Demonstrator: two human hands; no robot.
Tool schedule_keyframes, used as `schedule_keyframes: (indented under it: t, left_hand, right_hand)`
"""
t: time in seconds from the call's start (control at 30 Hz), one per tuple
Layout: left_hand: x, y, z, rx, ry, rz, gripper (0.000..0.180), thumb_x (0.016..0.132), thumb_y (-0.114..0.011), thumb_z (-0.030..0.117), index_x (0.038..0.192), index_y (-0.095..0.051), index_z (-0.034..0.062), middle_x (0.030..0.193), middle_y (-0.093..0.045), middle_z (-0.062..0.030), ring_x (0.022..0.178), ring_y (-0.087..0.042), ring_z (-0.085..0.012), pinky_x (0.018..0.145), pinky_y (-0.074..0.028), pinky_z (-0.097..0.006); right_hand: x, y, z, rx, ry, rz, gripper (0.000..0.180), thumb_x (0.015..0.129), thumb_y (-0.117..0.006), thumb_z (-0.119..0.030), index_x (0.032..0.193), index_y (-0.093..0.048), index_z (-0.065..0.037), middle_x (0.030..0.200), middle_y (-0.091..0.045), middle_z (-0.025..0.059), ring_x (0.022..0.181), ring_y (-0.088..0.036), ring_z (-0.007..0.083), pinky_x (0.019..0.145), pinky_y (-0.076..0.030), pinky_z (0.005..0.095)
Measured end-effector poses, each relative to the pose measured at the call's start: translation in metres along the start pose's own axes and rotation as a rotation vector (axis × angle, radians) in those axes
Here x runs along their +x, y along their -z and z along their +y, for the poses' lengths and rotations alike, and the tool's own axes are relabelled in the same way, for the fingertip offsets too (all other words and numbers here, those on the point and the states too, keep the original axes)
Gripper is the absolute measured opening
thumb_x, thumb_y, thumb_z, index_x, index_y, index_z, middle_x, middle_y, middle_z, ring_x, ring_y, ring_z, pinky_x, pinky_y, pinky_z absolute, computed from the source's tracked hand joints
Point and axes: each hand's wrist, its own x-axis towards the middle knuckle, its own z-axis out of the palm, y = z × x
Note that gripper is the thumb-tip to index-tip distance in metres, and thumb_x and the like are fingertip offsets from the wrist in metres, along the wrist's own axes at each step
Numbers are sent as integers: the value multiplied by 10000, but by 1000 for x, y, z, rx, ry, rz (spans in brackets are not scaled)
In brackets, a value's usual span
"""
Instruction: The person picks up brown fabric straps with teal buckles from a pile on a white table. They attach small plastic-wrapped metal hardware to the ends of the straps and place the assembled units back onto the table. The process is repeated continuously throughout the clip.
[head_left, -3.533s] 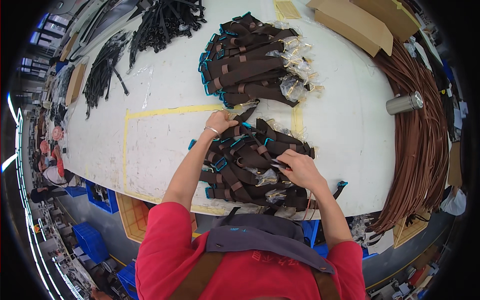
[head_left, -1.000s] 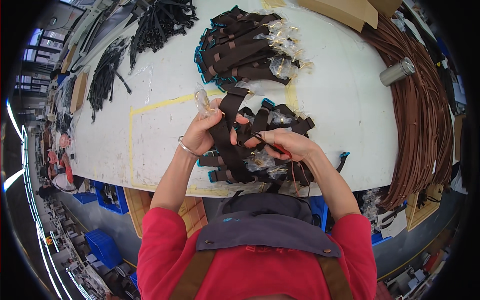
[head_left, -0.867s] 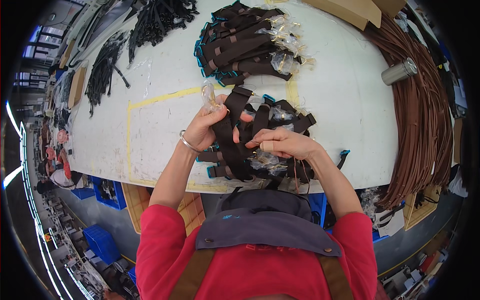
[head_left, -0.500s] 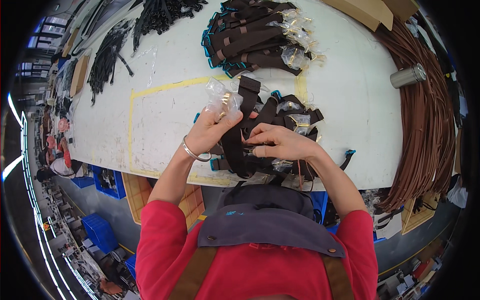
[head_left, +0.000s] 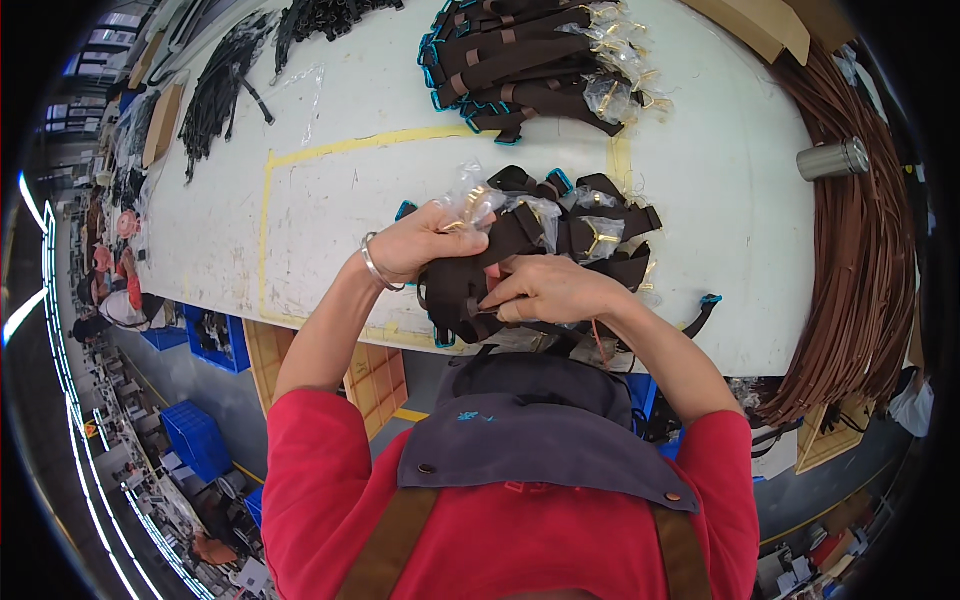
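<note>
Table (head_left: 330,215) white, yellow-taped (workshop floor below); both hands' fingers (head_left: 520,298) pinching brown strap bundle (head_left: 470,285).

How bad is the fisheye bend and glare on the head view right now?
Head view: even light, sharp at the hands and brown straps; the white table edge bows strongly near the rim; the clear bags glint a little; the black corners show nothing.

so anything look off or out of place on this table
Mostly orderly. One dark strap with a teal end hangs over the near edge of the white table, apart from the brown strap pile that both hands work on. The metal cylinder lies on its side by the brown cords. No visible damage or spill.
</note>
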Motion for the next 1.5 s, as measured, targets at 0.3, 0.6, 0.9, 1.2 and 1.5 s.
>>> schedule_keyframes:
  t: [0.3,0.6,0.9,1.2,1.5]
  left_hand:
    - [-1,-5,-27,-226,-192,-143,305,746,-630,190,944,-484,11,813,-591,-96,766,-601,-178,694,-470,-270]
    - [-31,5,-20,-259,-390,124,273,878,-468,265,944,-532,7,911,-565,-71,843,-544,-104,726,-446,-248]
    - [-22,-23,-48,-154,-329,308,201,892,-449,258,913,-497,63,737,-473,2,656,-496,-82,595,-413,-206]
    - [-110,61,20,-632,-1024,233,208,822,-555,236,782,-412,90,819,-442,-31,817,-483,-182,715,-393,-365]
    - [-24,-22,-63,-581,-158,99,458,782,-584,413,1003,-470,28,1122,-489,-236,995,-531,-277,829,-447,-369]
  right_hand:
    - [-35,-10,8,1261,-1,592,292,727,-619,-163,943,-535,13,761,-528,67,398,-366,41,372,-271,179]
    - [-50,-10,31,1184,-74,989,151,773,-584,-121,823,-591,20,578,-524,29,363,-344,17,322,-216,157]
    - [14,-42,8,1406,-137,928,247,770,-638,-171,629,-445,-108,486,-392,-60,341,-316,19,319,-210,176]
    - [-72,-8,23,1193,-11,943,125,809,-577,-163,758,-556,-50,582,-498,-27,369,-355,27,328,-234,172]
    - [-12,-25,-43,252,5,650,144,779,-547,-125,809,-486,2,670,-546,172,608,-576,284,530,-434,381]
